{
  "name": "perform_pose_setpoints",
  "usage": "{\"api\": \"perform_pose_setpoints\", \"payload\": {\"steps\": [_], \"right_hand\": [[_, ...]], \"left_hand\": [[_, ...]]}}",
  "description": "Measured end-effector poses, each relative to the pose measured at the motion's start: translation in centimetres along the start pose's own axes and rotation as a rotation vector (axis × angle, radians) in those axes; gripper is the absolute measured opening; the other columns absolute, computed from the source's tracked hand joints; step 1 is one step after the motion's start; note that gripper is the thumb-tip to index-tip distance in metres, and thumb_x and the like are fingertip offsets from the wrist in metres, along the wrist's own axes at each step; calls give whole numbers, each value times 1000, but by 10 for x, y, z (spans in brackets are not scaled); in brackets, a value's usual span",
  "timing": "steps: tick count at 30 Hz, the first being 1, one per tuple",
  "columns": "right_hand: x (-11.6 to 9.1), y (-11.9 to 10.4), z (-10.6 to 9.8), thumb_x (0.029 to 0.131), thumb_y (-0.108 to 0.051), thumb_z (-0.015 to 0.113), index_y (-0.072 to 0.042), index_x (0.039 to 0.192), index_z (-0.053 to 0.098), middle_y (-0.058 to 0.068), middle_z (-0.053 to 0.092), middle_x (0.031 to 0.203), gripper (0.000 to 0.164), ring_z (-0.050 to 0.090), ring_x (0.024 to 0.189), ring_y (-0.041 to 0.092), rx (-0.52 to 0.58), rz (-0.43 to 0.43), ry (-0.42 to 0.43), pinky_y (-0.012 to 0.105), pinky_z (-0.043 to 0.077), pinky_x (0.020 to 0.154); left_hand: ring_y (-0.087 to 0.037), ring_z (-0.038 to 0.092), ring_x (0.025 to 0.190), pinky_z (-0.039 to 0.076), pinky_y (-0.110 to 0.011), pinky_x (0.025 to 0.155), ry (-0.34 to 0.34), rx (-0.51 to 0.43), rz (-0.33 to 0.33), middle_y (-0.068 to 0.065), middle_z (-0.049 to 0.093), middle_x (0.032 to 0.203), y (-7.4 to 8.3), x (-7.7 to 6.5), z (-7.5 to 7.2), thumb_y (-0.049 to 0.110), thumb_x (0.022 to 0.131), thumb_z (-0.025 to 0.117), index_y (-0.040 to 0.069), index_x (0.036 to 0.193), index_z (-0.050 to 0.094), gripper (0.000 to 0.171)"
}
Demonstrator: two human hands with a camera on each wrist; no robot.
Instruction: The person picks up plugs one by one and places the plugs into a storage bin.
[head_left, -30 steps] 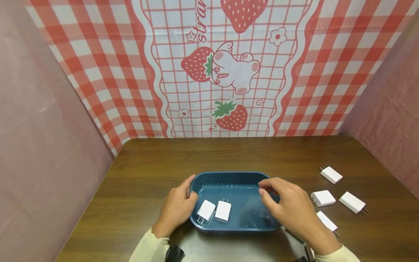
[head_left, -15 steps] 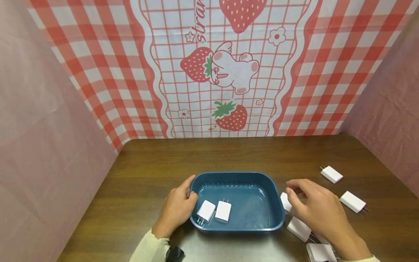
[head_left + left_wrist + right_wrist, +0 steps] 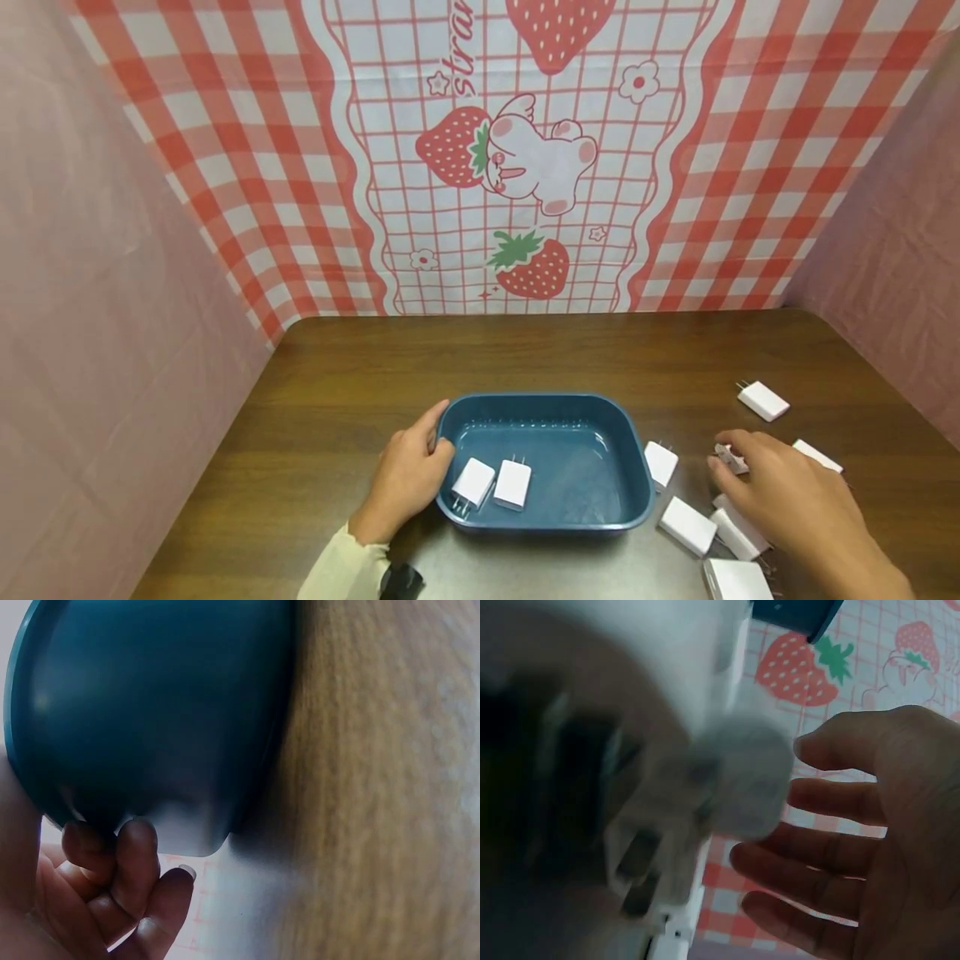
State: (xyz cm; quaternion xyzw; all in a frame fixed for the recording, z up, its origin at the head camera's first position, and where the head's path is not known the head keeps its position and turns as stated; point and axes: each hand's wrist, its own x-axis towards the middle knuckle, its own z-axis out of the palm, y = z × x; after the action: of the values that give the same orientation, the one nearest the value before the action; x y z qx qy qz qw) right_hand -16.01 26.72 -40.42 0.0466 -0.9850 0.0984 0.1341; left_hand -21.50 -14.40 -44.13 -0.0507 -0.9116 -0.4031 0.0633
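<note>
My left hand (image 3: 408, 471) grips the left end of a blue plastic bin (image 3: 543, 527), its thumb at the rim. In the left wrist view, fingers of that hand (image 3: 127, 892) curl against the outside of the bin (image 3: 165, 690). Two white plug-in chargers, one tilted (image 3: 473, 482) and one straighter (image 3: 512, 484), lie inside at the left. On the right, my right hand (image 3: 795, 492) reaches over a white charger (image 3: 731, 459) on the table, thumb and index finger spread at either side. In the right wrist view, the right hand (image 3: 907, 802) has loosely extended fingers beside blurred chargers.
Several more white chargers lie around the right hand on the brown table (image 3: 360, 358): one by the bin's right end (image 3: 661, 465), one nearer the front (image 3: 687, 527), one farther back (image 3: 763, 401). A strawberry-patterned checked cloth (image 3: 525, 167) hangs behind.
My right hand has moved rightward from over the bin's right end to a charger among the others on the table. The left hand and the two chargers in the bin stay where they were.
</note>
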Motion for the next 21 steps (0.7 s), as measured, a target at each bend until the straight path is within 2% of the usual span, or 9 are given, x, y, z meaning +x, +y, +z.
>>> {"api": "perform_pose_setpoints", "payload": {"steps": [6,14,17,21], "right_hand": [[-3,15,4,85,-34,74,-6,115,69,20,67,107,41,64,93,47,-44,44,-116,66,45,59],[-2,26,8,85,-32,74,1,118,64,29,58,108,48,62,90,50,-62,66,-147,65,45,56],[-1,27,9,86,-33,73,2,115,65,33,56,108,46,61,87,51,-53,85,-157,65,44,55],[0,27,8,88,-36,71,-5,106,67,30,56,102,37,61,78,45,-27,121,-189,61,43,52]], "left_hand": [[-11,33,48,26,-29,49,-4,-5,-2,7,36,56,-1,0,1,15,88,57,12,144,55,56],[-11,34,48,27,-29,48,-10,-14,-12,6,38,57,-1,0,0,15,89,58,13,145,55,56],[-11,33,48,26,-29,48,-8,-11,-9,7,37,57,-1,0,0,15,88,58,13,144,55,56],[-10,33,48,26,-29,48,-4,-6,-3,7,37,56,-1,0,0,15,88,58,13,144,55,56]]}}
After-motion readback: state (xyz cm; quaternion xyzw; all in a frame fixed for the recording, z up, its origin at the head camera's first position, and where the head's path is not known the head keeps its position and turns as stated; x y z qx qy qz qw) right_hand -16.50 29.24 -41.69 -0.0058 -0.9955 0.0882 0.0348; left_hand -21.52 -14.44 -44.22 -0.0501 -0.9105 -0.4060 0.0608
